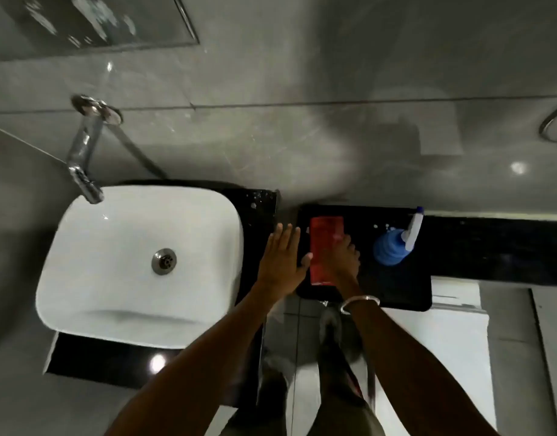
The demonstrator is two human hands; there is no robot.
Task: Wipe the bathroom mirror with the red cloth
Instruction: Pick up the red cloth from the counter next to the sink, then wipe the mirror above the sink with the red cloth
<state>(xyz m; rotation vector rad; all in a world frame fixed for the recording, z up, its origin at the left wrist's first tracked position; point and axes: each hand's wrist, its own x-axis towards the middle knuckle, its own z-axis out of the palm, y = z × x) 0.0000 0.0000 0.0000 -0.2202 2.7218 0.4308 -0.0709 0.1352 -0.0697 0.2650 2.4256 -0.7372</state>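
The red cloth [324, 237] lies folded into a long strip on a black tray [397, 291] right of the sink. My right hand [341, 258], with a metal bangle on its wrist, rests on the cloth's lower right part, fingers curled onto it. My left hand [282, 258] is flat with fingers spread just left of the cloth, and its thumb touches the cloth's left edge. The mirror [91, 20] hangs on the wall at the upper left, its glass dotted with white spots.
A blue spray bottle [392, 248] with a white trigger stands on the tray to the right of the cloth. A white basin [113, 247] with a chrome wall tap [82, 158] sits at the left on a black counter [258, 209]. My legs and the floor are below.
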